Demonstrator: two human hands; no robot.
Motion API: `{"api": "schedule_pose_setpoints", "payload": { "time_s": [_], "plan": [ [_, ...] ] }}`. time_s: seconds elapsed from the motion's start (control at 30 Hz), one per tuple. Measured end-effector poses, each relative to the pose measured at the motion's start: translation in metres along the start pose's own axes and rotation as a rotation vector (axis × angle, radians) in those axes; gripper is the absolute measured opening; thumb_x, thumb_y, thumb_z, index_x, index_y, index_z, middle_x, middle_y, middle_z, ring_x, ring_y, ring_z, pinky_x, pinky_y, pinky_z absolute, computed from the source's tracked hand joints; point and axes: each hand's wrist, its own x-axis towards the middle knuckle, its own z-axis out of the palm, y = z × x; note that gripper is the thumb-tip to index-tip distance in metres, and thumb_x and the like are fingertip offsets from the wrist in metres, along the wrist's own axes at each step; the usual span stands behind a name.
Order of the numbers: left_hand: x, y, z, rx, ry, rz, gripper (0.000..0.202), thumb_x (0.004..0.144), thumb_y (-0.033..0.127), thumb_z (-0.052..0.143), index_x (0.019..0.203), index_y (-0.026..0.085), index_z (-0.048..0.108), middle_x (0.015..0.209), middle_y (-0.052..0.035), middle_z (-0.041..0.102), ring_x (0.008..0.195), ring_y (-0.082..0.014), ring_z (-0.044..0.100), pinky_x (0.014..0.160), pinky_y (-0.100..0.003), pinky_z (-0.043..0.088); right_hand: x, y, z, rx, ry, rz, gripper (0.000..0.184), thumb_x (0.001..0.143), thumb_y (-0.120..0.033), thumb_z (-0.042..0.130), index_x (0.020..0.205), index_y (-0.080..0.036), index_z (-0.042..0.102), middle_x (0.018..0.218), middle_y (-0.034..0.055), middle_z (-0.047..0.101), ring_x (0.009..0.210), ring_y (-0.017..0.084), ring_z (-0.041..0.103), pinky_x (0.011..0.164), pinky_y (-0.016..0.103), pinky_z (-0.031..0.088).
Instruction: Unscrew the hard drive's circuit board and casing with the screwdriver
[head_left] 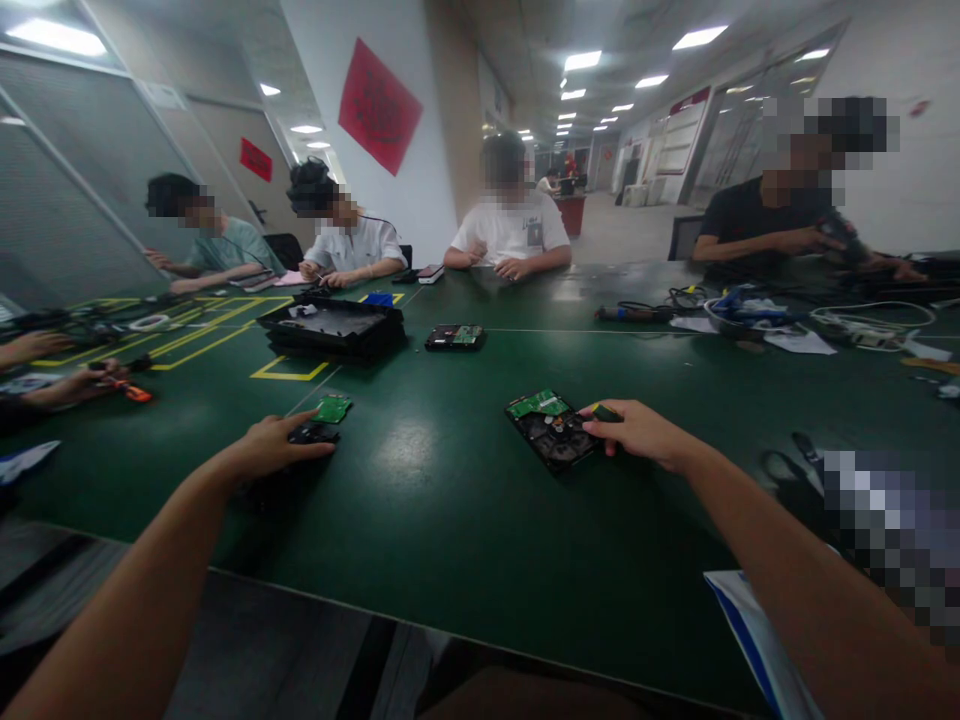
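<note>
At left on the green table, my left hand (274, 445) grips a black hard drive (315, 434) between thumb and index finger. A green circuit board (332, 408) shows at its far edge, by the index fingertip. Right of centre lies another hard drive (559, 440), turned at an angle, with a green board (541, 403) along its far side. My right hand (637, 432) is closed at this drive's right edge, around a short black-and-yellow handle (606, 412) that looks like a screwdriver's. Its tip is not visible, and the fingers partly cover the drive's edge.
A third hard drive (454, 337) lies farther back, beside a black open case (330, 328). Cables (750, 310) and papers cover the right back. Several people sit around the table; a co-worker's hand at left is near an orange tool (133, 391). A white-and-blue packet (750, 620) lies near right.
</note>
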Motion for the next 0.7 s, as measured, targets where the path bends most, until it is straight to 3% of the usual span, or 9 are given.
{"api": "schedule_pose_setpoints", "payload": {
  "time_s": [0.2,0.4,0.57,0.7],
  "plan": [
    [0.018,0.000,0.004,-0.033,-0.021,0.039,0.090,0.080,0.081,0.052,0.154,0.032,0.043,0.138,-0.0118,0.054,0.122,-0.0354,0.054,0.098,-0.033,0.043,-0.002,-0.004,0.000,0.062,-0.018,0.078,0.049,0.088,-0.036,0.069,0.132,-0.018,0.064,0.078,0.0042,0.067,0.062,0.013,0.058,0.047,0.023,0.028],
    [0.018,0.019,-0.005,-0.046,-0.016,0.101,0.087,0.078,0.077,0.056,0.152,0.030,0.049,0.131,-0.0120,0.057,0.115,-0.0337,0.058,0.096,-0.035,0.045,-0.002,-0.003,0.000,0.091,-0.034,0.038,0.043,0.083,-0.037,0.073,0.119,-0.014,0.068,0.079,0.0054,0.068,0.064,0.014,0.060,0.045,0.022,0.031],
    [0.018,0.051,-0.011,-0.002,0.001,0.203,0.096,0.074,0.081,0.055,0.151,0.024,0.052,0.135,-0.0138,0.057,0.120,-0.0330,0.058,0.098,-0.033,0.046,-0.007,-0.007,0.000,0.073,-0.046,0.039,0.040,0.083,-0.036,0.072,0.117,-0.015,0.067,0.079,0.0053,0.068,0.066,0.015,0.061,0.047,0.022,0.034],
    [0.020,0.096,-0.012,0.009,-0.022,0.298,0.100,0.070,0.084,0.054,0.152,0.026,0.050,0.142,-0.0149,0.054,0.129,-0.0354,0.053,0.106,-0.037,0.042,-0.014,-0.011,-0.001,0.013,-0.074,0.054,0.039,0.084,-0.039,0.071,0.115,-0.016,0.067,0.074,0.0019,0.064,0.061,0.012,0.054,0.047,0.021,0.030]
  ]
}}
